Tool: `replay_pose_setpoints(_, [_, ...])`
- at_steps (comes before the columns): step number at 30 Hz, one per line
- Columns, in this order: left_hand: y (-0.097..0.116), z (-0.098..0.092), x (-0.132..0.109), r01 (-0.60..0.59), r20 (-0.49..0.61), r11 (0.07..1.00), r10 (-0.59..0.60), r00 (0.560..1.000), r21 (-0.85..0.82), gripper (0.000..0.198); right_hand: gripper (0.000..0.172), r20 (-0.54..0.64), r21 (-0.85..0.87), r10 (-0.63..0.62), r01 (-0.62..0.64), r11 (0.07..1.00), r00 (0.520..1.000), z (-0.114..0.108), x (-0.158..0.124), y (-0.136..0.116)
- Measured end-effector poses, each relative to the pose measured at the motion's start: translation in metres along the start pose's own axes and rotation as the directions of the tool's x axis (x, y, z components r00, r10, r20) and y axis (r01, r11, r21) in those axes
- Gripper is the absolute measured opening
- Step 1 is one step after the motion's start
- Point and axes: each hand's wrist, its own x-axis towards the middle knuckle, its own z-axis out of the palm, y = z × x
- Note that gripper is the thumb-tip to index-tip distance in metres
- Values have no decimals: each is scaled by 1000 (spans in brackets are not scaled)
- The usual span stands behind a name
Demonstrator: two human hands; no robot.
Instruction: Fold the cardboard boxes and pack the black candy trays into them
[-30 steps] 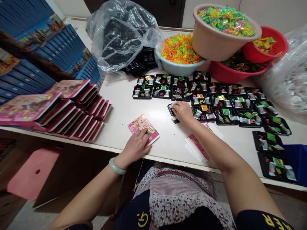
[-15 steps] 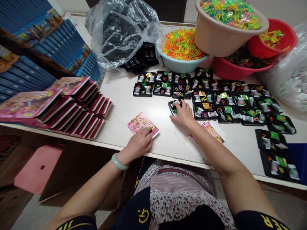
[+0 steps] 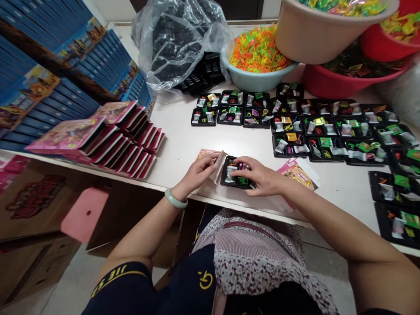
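My right hand [image 3: 261, 178] grips a small black tray [image 3: 233, 176] of wrapped toys near the table's front edge. Just to its left, my left hand [image 3: 198, 173] pinches the open flap of a pink flat box [image 3: 209, 158]. The tray sits at the box's open end. More filled black trays [image 3: 297, 131] lie in rows across the white table [image 3: 183, 144] behind my hands. A flat pink box [image 3: 299, 173] lies under my right wrist.
Stacks of pink boxes [image 3: 108, 135] and blue boxes [image 3: 65, 65] fill the left side. At the back stand a clear bag of black trays [image 3: 183, 39], a pale blue bowl of neon pieces [image 3: 257, 63], a beige tub [image 3: 324, 30] and red bowls [image 3: 348, 78].
My right hand pulled one black tray from the rows toward the table's front edge. My left hand lifted the pink box's flap open beside it. The camera tilted down and left.
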Motion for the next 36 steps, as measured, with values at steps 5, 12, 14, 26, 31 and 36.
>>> replay_pose_setpoints(5, [-5,15,0,0,73,999,4,997,-46,15,62,22,-29,-16,17,999,1000,13,-1,7])
replay_pose_setpoints(12, [-13,30,11,-21,67,1000,22,997,-16,18,54,-82,-103,45,-53,993,996,36,1,17])
replay_pose_setpoints(14, [-13,33,13,-15,61,1000,16,998,-14,21,54,-124,-98,61,-73,993,990,44,4,18])
replay_pose_setpoints(26, [-23,51,20,16,47,1000,-16,999,-1,23,48,-216,-154,229,-264,952,949,40,-4,10])
replay_pose_setpoints(31, [-17,57,19,-17,43,998,14,999,63,21,21,-296,-202,318,-384,901,901,37,-39,-6])
replay_pose_setpoints(36, [-18,59,21,-29,71,994,22,997,101,20,21,-265,-47,364,-389,920,893,49,-44,-12])
